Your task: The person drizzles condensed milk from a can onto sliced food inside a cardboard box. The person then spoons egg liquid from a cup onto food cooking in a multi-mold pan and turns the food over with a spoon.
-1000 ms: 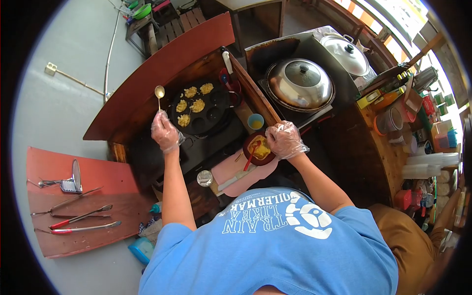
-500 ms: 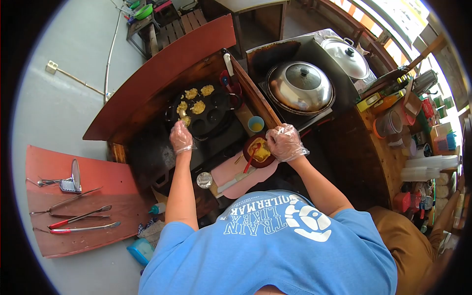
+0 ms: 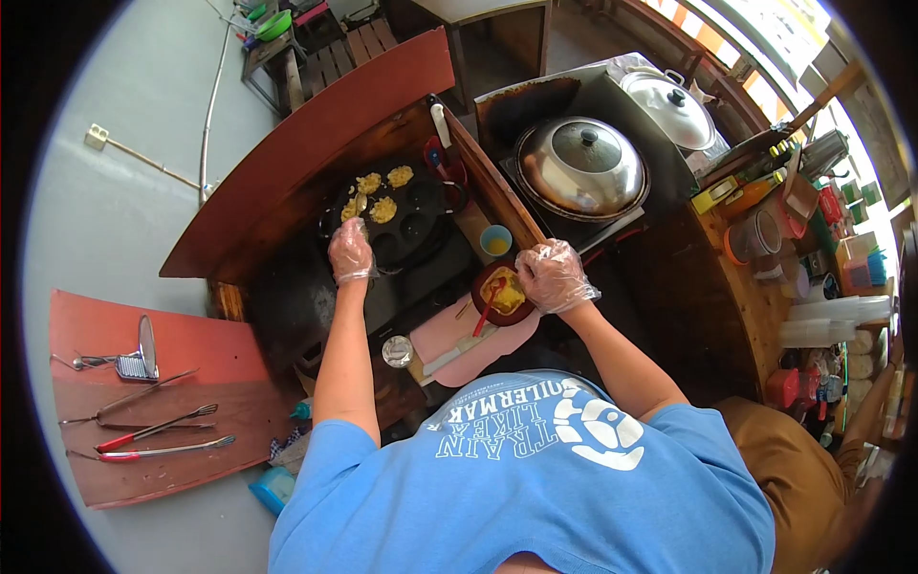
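My left hand (image 3: pixel 352 253), in a clear plastic glove, is closed around the handle of a metal spoon (image 3: pixel 360 203). The spoon's bowl is over the left side of a dark round pan (image 3: pixel 417 208) with moulded hollows. Several yellow, lumpy portions of food (image 3: pixel 383 209) sit in the pan. My right hand (image 3: pixel 555 275), gloved too, is closed beside a brown bowl (image 3: pixel 516 312) of yellow mixture, near the end of a wooden panel. What it grips is hidden. A red spoon (image 3: pixel 487 308) stands in the bowl.
A blue cup (image 3: pixel 496 239) stands between pan and bowl. A knife (image 3: pixel 449 358) lies on a pink board (image 3: pixel 495 356), by a small metal cup (image 3: pixel 397 351). Right of the panel is a large lidded pan (image 3: pixel 585 172). Tongs (image 3: pixel 164 447) lie on a red board at left.
My left hand has moved slightly up and away from me, carrying the metal spoon farther over the pan. My right hand stays in place beside the brown bowl.
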### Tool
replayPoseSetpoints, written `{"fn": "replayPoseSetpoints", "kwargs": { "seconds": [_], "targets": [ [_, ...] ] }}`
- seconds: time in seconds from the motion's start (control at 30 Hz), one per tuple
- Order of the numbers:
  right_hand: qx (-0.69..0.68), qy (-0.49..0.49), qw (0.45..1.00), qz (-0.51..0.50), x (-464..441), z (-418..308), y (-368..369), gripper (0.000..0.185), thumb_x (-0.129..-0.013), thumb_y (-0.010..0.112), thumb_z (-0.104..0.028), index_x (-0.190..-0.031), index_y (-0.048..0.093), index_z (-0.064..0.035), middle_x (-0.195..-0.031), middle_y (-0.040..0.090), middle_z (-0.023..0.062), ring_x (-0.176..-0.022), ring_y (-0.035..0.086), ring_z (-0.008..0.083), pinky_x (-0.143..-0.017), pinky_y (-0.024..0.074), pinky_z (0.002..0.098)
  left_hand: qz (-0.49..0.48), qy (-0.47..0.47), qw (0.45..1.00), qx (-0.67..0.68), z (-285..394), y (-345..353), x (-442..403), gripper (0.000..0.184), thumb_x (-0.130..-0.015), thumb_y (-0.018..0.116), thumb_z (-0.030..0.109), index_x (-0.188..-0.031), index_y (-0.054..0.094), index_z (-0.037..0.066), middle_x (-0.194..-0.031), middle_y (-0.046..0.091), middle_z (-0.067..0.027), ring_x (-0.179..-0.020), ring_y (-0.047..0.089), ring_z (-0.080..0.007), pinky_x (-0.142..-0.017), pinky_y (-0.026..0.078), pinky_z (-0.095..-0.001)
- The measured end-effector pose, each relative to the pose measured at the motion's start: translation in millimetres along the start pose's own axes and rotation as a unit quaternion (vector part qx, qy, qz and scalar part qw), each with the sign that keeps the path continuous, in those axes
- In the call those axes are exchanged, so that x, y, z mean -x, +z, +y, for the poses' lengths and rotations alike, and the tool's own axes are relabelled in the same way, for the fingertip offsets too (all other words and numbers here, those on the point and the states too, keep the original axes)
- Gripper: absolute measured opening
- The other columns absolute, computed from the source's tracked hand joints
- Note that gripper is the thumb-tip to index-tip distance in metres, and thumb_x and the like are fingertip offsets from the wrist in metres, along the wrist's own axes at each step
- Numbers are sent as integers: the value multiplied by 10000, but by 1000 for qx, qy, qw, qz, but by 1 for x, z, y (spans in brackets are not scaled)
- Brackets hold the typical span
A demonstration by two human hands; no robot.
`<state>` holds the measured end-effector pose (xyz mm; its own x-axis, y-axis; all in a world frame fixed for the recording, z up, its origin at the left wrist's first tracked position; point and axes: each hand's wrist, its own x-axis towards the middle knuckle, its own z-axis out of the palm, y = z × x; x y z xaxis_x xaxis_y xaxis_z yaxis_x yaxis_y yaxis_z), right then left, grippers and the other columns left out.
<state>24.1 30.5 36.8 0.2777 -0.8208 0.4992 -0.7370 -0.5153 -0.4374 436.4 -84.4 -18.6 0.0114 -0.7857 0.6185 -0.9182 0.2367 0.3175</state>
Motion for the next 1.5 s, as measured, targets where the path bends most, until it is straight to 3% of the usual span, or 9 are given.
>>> {"fn": "replayPoseSetpoints", "kwargs": {
  "seconds": [0.57,0.63,0.83,0.87,0.93,1.03,1.13,1.23,1.5],
  "targets": [
    [30,-8,999,-12,6,5,9,136,-817,691,-180,-735,671,-74,-725,661,140,-748,659,357,-750,526,485,-51,27,998,-34,-14,-1,-6,229,-982,558,78,-1146,719,71,-951,741,-198,-918,706,-402,-827,568,-486],
    [61,-5,998,-24,6,9,11,160,-823,690,-207,-729,668,-78,-742,667,149,-760,665,358,-753,529,488,-26,73,995,58,1,-13,-8,246,-998,543,82,-1178,710,64,-982,745,-197,-946,704,-399,-832,564,-485],
    [22,6,1000,-14,4,3,2,176,-849,674,-182,-716,671,-67,-729,676,154,-743,668,367,-760,533,487,48,-51,990,121,33,-41,8,245,-1041,593,185,-1110,730,-6,-1030,757,-198,-943,727,-377,-840,569,-450],
    [15,5,1000,-15,5,4,2,183,-856,668,-178,-712,671,-64,-734,681,157,-739,668,369,-763,531,485,58,-139,952,267,21,-27,26,252,-1053,624,216,-1106,736,-4,-952,762,-105,-819,734,-202,-769,596,-355],
    [14,9,1000,-23,5,2,0,202,-866,659,-184,-708,672,-59,-746,690,167,-760,675,371,-779,526,488,50,-214,915,337,38,-41,45,255,-1037,657,199,-1098,726,-39,-907,751,-133,-750,714,-180,-708,589,-325],
    [26,1,999,-24,7,4,2,187,-858,672,-197,-727,694,-65,-720,682,140,-731,673,359,-781,515,479,61,-422,770,474,81,-73,64,266,-1008,705,214,-1130,689,-22,-874,729,-115,-724,690,-157,-714,603,-301],
    [32,-13,998,-45,7,5,0,184,-850,679,-196,-718,690,-67,-723,683,140,-744,676,357,-797,510,477,73,-477,696,531,88,-81,93,245,-973,709,172,-1129,675,-13,-883,727,-123,-736,708,-202,-723,625,-347],
    [60,-19,995,-81,5,4,-4,207,-851,654,-228,-721,698,-73,-741,695,144,-775,682,357,-803,502,482,75,-502,647,569,98,-93,113,243,-944,688,151,-1122,677,-14,-894,729,-152,-741,717,-236,-733,634,-376],
    [84,-31,990,-108,6,-3,-9,249,-858,624,-271,-713,706,-86,-746,707,147,-785,678,340,-803,469,463,87,-533,649,536,125,-98,125,209,-924,690,152,-1059,683,-7,-843,731,-154,-674,711,-235,-689,637,-382]
  ]
}}
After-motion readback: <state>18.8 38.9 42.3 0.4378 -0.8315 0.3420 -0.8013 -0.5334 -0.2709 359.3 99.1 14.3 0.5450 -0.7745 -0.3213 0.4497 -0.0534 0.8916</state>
